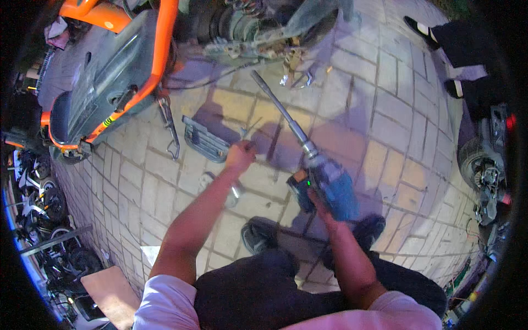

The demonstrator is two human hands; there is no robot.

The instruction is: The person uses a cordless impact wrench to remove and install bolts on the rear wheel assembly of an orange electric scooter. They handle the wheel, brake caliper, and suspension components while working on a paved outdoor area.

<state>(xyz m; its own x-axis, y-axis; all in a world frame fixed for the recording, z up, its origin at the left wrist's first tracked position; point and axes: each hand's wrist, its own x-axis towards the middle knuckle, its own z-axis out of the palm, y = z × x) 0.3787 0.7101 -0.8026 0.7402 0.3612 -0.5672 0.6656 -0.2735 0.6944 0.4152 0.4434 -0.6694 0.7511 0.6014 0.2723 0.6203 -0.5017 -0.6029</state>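
Note:
My right hand (319,203) is wrapped round the grip of a blue cordless impact wrench (338,190). A long metal extension (283,115) runs from its nose, pointing away toward the orange scooter (159,60). My left hand (241,158) is closed low over the paving, fingers curled; what it holds, if anything, I cannot make out. Just beyond its fingers a thin, light-coloured piece (250,129) shows. Close beside that hand lies a grey slatted plastic panel (203,140). Partly behind my left forearm is a silvery cylinder (235,193).
Mechanical parts with a coil spring (247,6) stand at the far side. Pliers-like tools lie on the paving (357,110), one metal tool (170,129) near the scooter. A person's dark-clothed legs (467,49) are at the far right, above a wheel (473,159). Parked bikes (47,198) line the left.

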